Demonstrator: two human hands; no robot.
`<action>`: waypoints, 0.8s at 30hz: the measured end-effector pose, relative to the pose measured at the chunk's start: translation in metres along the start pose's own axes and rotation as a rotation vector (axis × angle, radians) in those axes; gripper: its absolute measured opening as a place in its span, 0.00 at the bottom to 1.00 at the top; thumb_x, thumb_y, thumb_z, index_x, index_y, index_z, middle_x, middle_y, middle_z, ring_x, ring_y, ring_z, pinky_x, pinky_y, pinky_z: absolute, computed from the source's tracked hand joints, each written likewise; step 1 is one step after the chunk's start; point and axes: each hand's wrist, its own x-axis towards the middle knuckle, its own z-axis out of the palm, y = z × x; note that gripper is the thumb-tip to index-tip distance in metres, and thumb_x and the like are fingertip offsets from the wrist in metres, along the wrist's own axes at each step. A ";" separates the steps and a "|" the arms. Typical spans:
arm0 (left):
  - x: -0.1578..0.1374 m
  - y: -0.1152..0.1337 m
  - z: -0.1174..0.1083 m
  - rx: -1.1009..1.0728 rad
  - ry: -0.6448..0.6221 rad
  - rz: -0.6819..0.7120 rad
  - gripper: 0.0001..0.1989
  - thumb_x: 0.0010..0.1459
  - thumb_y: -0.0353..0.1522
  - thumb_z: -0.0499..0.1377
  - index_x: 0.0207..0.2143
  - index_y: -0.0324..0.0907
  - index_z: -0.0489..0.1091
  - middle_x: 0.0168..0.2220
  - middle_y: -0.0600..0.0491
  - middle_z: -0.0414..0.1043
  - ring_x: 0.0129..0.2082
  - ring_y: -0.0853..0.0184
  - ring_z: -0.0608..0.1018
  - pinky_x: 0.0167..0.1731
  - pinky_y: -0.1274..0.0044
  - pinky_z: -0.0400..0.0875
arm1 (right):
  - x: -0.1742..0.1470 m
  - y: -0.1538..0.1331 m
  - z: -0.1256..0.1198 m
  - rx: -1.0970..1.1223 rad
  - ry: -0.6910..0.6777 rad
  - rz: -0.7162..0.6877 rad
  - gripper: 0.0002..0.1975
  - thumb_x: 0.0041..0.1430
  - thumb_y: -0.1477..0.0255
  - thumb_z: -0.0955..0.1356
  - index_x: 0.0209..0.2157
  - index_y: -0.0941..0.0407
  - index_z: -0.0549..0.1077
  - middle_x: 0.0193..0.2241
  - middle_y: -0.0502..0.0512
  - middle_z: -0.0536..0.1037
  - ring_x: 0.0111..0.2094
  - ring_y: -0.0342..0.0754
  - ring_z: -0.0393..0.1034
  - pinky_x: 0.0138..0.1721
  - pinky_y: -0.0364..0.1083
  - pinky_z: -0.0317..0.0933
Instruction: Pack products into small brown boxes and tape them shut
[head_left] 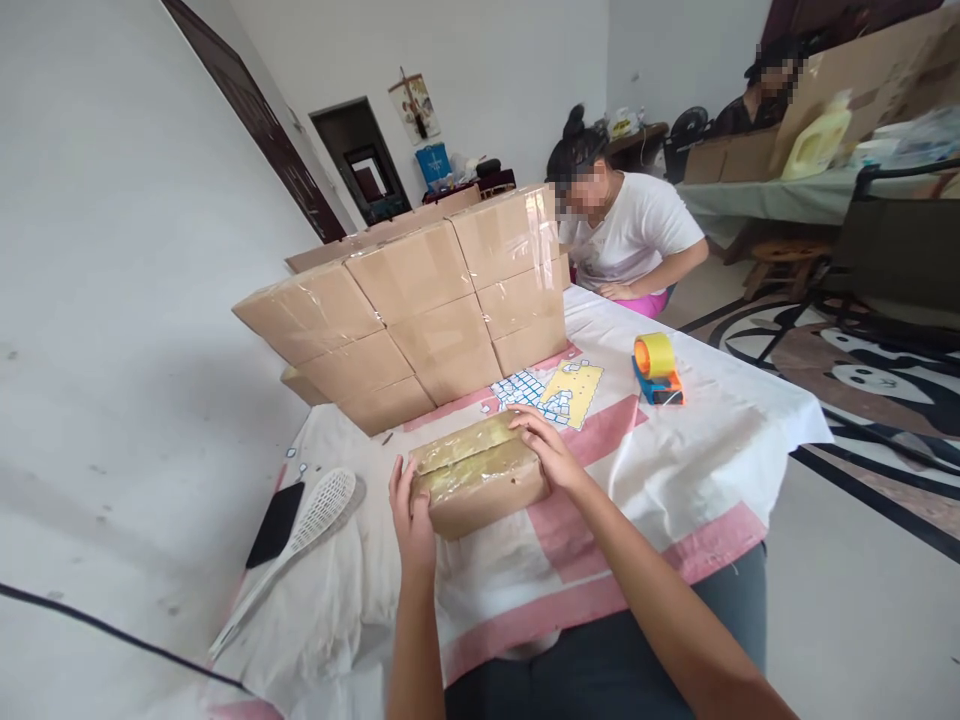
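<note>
A small cardboard box (480, 482), wrapped in clear tape, lies on the white and pink cloth (675, 470) in front of me. My left hand (411, 515) grips its near left end, and my right hand (549, 450) rests on its far right top edge. Both hands hold the box between them.
A stack of taped cardboard boxes (420, 300) stands behind it. A tape dispenser (657, 368) with a yellow roll sits to the right, sticker sheets (551, 390) lie between. A white swatter (300, 540) and a black phone (275, 523) lie at left. A person (630, 240) sits beyond the table.
</note>
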 end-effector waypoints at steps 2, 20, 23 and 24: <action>0.002 0.014 -0.005 0.250 0.029 0.188 0.18 0.62 0.35 0.55 0.52 0.48 0.76 0.64 0.49 0.67 0.67 0.52 0.63 0.69 0.55 0.48 | -0.002 0.002 -0.003 -0.014 -0.021 0.000 0.13 0.68 0.60 0.63 0.45 0.48 0.77 0.63 0.54 0.69 0.66 0.58 0.58 0.68 0.59 0.48; 0.003 0.047 0.036 0.551 -0.335 0.428 0.30 0.54 0.43 0.67 0.60 0.55 0.71 0.58 0.51 0.75 0.58 0.44 0.72 0.62 0.57 0.54 | 0.022 0.020 -0.235 -0.577 0.843 0.506 0.44 0.46 0.66 0.74 0.64 0.59 0.59 0.58 0.72 0.66 0.52 0.64 0.71 0.48 0.61 0.69; 0.011 0.041 0.035 0.579 -0.321 0.496 0.27 0.56 0.43 0.66 0.59 0.55 0.71 0.57 0.52 0.76 0.57 0.47 0.74 0.62 0.60 0.54 | 0.024 0.047 -0.256 -0.484 0.829 0.656 0.38 0.43 0.65 0.75 0.57 0.57 0.66 0.51 0.65 0.73 0.41 0.57 0.75 0.39 0.55 0.71; 0.013 0.039 0.035 0.582 -0.317 0.513 0.26 0.57 0.43 0.65 0.59 0.56 0.72 0.56 0.52 0.76 0.57 0.48 0.75 0.62 0.61 0.54 | 0.022 0.054 -0.259 -0.516 0.816 0.652 0.34 0.42 0.64 0.75 0.53 0.57 0.69 0.49 0.63 0.74 0.39 0.56 0.75 0.38 0.54 0.70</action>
